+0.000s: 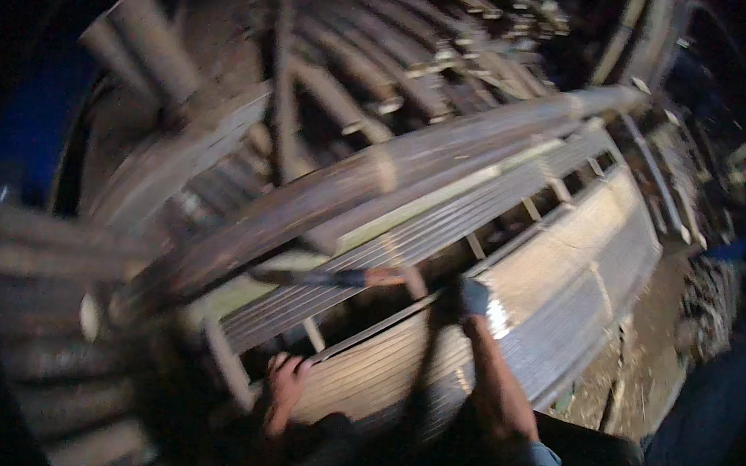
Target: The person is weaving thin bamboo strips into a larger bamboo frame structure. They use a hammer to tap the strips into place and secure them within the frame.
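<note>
A long slatted panel (365, 361), tan and grey, lies tilted across the middle. At its near left end my left hand (285, 387) is closed over the upper edge. My right hand (475, 318) is blurred and appears closed at a grey-blue thing (473, 295) over the panel's middle; what it is I cannot make out. A long dark tool with a brown part (381, 276), knife-like in outline, lies across the slats left of that hand. Behind the gap stands a second band of grey slats (441, 229), joined to the panel by short crosspieces (531, 209).
A thick dark log or pole (324, 196) runs along the far side. Beyond it lie stacked poles (374, 71), and two upright cut trunks (145, 44) stand at the far left. More round poles (66, 359) fill the near left. Littered ground (657, 336) shows at right.
</note>
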A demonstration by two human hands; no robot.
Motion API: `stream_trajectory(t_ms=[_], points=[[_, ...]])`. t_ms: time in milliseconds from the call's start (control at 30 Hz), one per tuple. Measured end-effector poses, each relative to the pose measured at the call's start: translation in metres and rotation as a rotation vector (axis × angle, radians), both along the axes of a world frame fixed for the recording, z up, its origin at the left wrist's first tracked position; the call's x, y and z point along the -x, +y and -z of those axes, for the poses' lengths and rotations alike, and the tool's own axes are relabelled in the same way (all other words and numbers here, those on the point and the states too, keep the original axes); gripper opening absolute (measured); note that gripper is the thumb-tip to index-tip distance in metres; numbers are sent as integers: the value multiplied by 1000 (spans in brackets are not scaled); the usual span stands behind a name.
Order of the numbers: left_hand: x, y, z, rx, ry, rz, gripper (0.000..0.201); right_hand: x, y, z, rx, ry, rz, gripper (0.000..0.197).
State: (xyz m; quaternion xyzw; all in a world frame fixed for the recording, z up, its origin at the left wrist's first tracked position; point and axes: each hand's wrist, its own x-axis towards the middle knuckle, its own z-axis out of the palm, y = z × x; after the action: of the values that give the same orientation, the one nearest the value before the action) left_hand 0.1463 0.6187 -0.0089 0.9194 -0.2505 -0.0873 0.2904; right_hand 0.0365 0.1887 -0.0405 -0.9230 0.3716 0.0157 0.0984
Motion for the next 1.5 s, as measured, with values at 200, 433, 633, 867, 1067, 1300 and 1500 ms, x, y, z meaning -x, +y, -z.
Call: stream_trajectory(t_ms=[200, 433, 633, 867, 1067, 1300, 1500], points=[[0, -1, -1, -12, 130, -34, 26, 22, -3, -44, -655, -498, 148, 22], [0, -6, 0, 8, 254, -4, 23, 12, -22, -186, -1024, -43, -86, 29], [45, -69, -53, 195, -53, 118, 55, 18, -55, -294, -761, -321, -340, 40], [13, -67, -49, 684, 383, -267, 17, 12, -70, -319, -204, -226, -141, 48], [-48, 16, 35, 161, 458, -53, 31, -52, 88, -114, 96, -134, -510, 15], [-54, -21, 55, -59, 688, 117, 46, -121, 234, -27, -658, 359, -398, 28], [-69, -40, 17, -101, 853, 202, 38, -131, 217, -21, -759, 352, -709, 29]])
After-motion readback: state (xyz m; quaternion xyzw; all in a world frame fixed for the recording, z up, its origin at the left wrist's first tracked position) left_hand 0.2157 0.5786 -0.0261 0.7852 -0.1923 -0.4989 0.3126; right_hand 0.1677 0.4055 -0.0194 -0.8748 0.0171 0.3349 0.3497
